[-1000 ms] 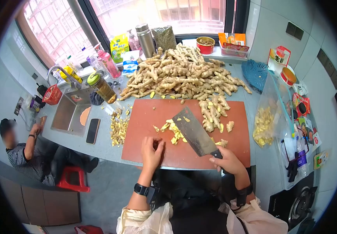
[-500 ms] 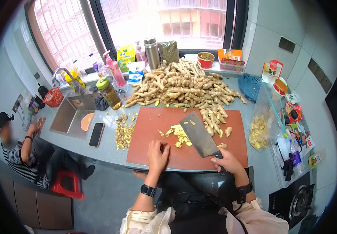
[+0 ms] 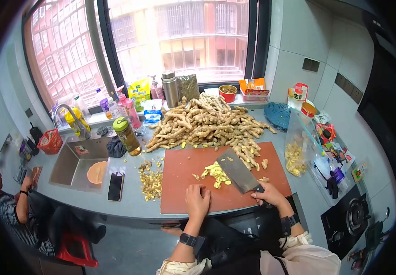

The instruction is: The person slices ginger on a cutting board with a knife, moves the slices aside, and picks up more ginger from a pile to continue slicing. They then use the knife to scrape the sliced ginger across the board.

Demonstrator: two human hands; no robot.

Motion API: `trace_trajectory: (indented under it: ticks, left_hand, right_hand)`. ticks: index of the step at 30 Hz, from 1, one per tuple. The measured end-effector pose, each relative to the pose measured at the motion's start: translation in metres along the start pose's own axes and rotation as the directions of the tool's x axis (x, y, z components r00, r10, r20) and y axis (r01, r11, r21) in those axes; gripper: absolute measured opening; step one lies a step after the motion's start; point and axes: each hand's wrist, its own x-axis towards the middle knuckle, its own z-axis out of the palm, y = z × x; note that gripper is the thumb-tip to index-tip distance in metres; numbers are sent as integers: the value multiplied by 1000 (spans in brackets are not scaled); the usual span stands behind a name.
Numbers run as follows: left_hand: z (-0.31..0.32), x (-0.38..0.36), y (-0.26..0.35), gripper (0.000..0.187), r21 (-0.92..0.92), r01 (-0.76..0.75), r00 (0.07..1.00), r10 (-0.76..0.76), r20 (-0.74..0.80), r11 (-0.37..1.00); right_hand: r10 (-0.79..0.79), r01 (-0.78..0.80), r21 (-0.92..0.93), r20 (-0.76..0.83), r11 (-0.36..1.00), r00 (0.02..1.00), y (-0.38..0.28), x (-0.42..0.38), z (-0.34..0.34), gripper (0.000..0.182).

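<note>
In my right hand [image 3: 271, 193] is the black handle of a wide cleaver [image 3: 239, 171], its blade lying flat over the red-brown cutting board [image 3: 179, 169]. Sliced ginger [image 3: 217, 174] lies in a small heap just left of the blade. My left hand [image 3: 198, 200] rests at the board's front edge, fingers loosely bent, thumb apart, nothing visible in it. Whole ginger roots [image 3: 207, 120] are piled behind the board, some reaching onto its back right part. Ginger scraps [image 3: 151, 183] lie along the board's left side.
A phone [image 3: 116, 186], a green-lidded bottle [image 3: 127, 136] and a sink [image 3: 76, 167] are to the left. On the right are a plastic bag of ginger pieces [image 3: 295, 158] and a gas stove [image 3: 354, 215]. Another person [image 3: 16, 211] sits at far left.
The camera view has shifted, so the counter appears lower and more of the window shows. Both hands and the cleaver keep nearly the same places on the board.
</note>
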Motion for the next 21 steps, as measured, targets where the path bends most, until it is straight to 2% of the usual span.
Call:
trace_trajectory:
  ticks: [5,10,12,17,21]
  left_hand:
    - [-4,1,-8,23,13,-53,996,52,76,998]
    - [-2,0,-9,23,36,-82,994,80,72,996]
    - [-1,-1,-9,23,41,-91,994,88,62,995]
    - [-1,-1,-8,23,47,-95,995,94,9,994]
    - [2,-1,-6,22,53,-71,997,72,-10,996]
  right_hand:
    - [-25,26,11,-63,1000,998,2,-3,8,36]
    - [-59,65,45,-119,997,991,10,-8,15,37]
    - [-79,79,-5,-144,997,986,6,-9,16,37]
    - [-50,50,18,-42,999,998,4,-3,7,34]
    - [-58,57,-11,-24,998,998,1,-4,4,33]
